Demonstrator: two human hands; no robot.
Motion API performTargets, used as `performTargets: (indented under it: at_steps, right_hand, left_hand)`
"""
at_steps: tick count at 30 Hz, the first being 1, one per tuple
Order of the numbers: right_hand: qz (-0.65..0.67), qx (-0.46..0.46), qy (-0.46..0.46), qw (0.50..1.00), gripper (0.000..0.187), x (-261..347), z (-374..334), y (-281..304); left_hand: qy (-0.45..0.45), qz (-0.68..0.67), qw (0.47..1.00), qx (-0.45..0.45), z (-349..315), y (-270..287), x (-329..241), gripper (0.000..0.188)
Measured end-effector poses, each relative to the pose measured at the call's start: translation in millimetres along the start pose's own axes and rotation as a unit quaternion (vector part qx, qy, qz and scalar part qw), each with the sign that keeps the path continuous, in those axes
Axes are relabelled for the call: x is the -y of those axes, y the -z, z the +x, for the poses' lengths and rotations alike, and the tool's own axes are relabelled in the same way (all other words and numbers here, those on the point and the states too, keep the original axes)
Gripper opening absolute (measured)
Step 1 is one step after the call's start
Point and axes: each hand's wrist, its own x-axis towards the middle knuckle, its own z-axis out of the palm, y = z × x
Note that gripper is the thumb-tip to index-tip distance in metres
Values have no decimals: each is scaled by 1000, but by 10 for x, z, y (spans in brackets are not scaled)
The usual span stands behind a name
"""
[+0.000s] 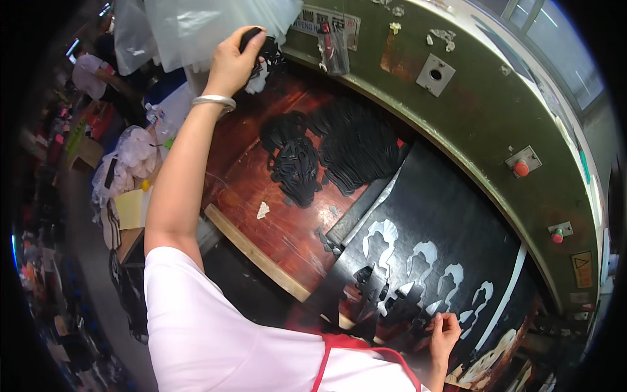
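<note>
My left hand is raised at the far left, a silver bangle on its wrist. Its fingers are closed round some dark cut pieces, partly hidden by the hand. Below it, piles of thin black curved pieces lie on a reddish-brown wooden table. My right hand, low on the right, has its fingers pinched together at the edge of a black sheet with cut-out openings; what exactly sits between the fingertips is hidden. A row of pale curved shapes shows on the black board beyond.
A green machine body with red push buttons runs along the far right side. Clear plastic bags hang at the top left. A wooden strip edges the table. Another person is at the left background.
</note>
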Motion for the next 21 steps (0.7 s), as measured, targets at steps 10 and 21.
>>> performTargets:
  at_steps: [10, 21]
  right_hand:
    - [2, -28, -29, 999, 9, -117, -99, 141]
    - [-386, -309, -35, 868, 33, -1375, -364, 1464]
  left_hand:
    - [-277, 247, 892, 258, -2282, -761, 310, 41]
    - [-156, 34, 942, 297, -2627, -1938, -849, 49]
